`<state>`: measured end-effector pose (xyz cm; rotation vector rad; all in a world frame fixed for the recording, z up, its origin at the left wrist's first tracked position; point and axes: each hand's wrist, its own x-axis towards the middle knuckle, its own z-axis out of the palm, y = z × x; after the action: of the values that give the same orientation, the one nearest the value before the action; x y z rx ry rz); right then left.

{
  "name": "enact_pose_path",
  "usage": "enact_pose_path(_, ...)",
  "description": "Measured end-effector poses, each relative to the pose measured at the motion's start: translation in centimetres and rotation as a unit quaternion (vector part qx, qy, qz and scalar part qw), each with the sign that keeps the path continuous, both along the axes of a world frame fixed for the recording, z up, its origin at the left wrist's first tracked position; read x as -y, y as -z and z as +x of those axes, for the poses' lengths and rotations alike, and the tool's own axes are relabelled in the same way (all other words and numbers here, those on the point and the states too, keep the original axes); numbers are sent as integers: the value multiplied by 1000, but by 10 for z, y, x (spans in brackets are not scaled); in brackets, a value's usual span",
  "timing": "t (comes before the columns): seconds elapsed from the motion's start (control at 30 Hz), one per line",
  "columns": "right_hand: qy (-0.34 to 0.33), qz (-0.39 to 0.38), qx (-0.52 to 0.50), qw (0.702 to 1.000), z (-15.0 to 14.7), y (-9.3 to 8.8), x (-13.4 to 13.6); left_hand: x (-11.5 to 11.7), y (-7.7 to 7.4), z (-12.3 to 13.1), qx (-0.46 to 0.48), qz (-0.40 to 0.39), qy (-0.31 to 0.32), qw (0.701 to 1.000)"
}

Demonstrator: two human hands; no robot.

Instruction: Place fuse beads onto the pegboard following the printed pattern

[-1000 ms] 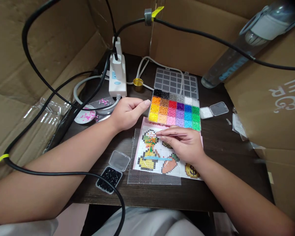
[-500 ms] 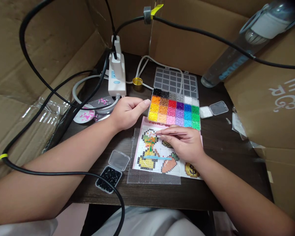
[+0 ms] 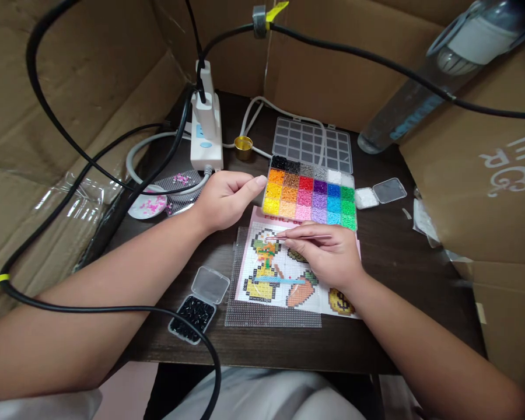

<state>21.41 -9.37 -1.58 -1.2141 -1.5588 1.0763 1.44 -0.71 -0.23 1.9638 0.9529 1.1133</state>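
Pinched in my right hand (image 3: 328, 254) is a pair of slim pinkish tweezers (image 3: 306, 237). Their tips point left, at the white top of a pixel figure on the pattern sheet (image 3: 328, 303). Whether a bead sits between the tips is too small to tell. A clear pegboard (image 3: 273, 318) overlaps the sheet and sticks out at its left and front. At the left edge of the divided bead box (image 3: 305, 198), full of many colours, my left hand (image 3: 223, 201) is closed, thumb along the rim; its other fingers are mostly hidden.
An open case of black beads (image 3: 192, 318) lies front left, partly crossed by a black cable (image 3: 114, 308). A white bead case (image 3: 366, 198) stands right. Behind are a power strip (image 3: 206, 140), a gold cup (image 3: 244, 147) and a bottle (image 3: 402, 111). Pink beads fill a white dish (image 3: 146, 204).
The whole view has shifted very slightly. Both hands and the tweezers keep practically the same place over the sheet and beside the box.
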Motion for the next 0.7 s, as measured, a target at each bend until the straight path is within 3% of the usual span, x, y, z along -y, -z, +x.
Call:
enact_pose_path(0.47,37,-19,-65,997,5,-6,-2,0,1,-2,-9,-5,-17,1000)
enact_pose_path(0.7,-3,-33,-36,999,16,-8,3,-1,4,-4,-12,-12,-33,999)
